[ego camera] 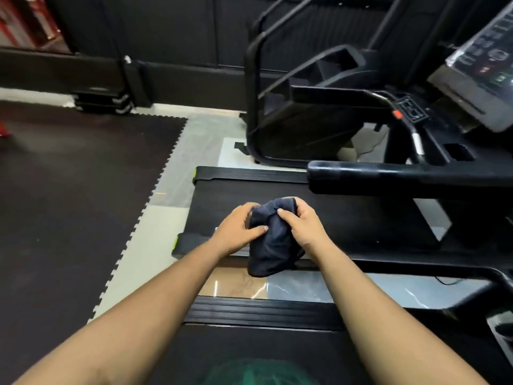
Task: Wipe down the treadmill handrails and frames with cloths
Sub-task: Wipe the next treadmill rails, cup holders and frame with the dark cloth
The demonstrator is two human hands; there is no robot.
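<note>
A dark navy cloth point(270, 240) hangs bunched between both hands at the middle of the view. My left hand point(236, 232) grips its left side with the thumb pressed on the fabric. My right hand point(304, 226) holds its upper right edge. Both hands hover over the belt of a black treadmill point(361, 218). That treadmill's thick black handrail point(402, 173) runs to the right, just above and right of my hands. Its console point(483, 76), wrapped in clear plastic, sits at the upper right.
A second treadmill deck point(263, 312) lies directly below my arms. Another black frame machine point(291, 120) stands behind. Dark interlocking floor mats point(69, 204) cover the left side, with pale tiles point(166, 218) between mats and machines. A black wall base point(83, 73) runs along the back.
</note>
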